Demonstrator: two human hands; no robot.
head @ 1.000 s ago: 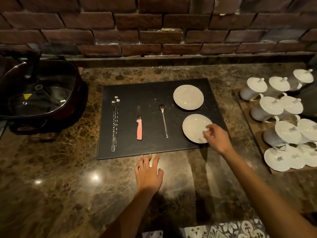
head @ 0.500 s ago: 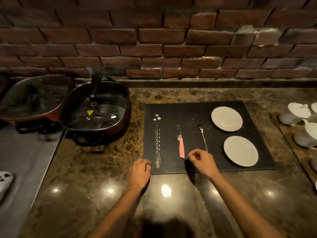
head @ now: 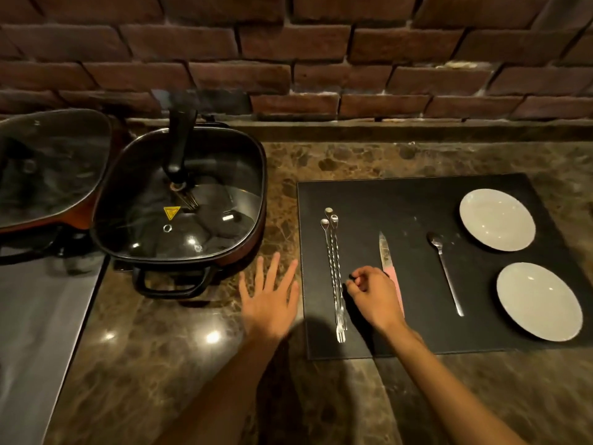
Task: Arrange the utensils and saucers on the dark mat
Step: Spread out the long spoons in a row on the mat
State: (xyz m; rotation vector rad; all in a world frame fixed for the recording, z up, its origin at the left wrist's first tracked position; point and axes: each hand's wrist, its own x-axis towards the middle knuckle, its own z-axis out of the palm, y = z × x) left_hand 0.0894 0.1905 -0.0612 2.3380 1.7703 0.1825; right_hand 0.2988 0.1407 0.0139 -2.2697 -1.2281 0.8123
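Observation:
A dark mat (head: 417,200) lies on the brown marble counter. On it, left to right, lie three long twisted metal forks (head: 333,271) side by side, a knife with a pink handle (head: 386,255), a small metal spoon (head: 444,271) and two white saucers, one at the back right (head: 497,220) and one at the front right (head: 539,301). My right hand (head: 373,295) hovers curled between the forks and the knife, covering part of the pink handle, with nothing visibly in it. My left hand (head: 272,297) rests flat with fingers spread on the counter just left of the mat.
A square electric pan with a glass lid (head: 183,200) stands to the left of the mat, and a second glass lid (head: 48,165) leans further left. A grey surface (head: 35,332) adjoins the counter at the left. A brick wall (head: 288,53) runs behind.
My right hand left the front saucer and moved left past the spoon to the gap between forks and knife. My left hand opened flat beside the mat. The view swung left.

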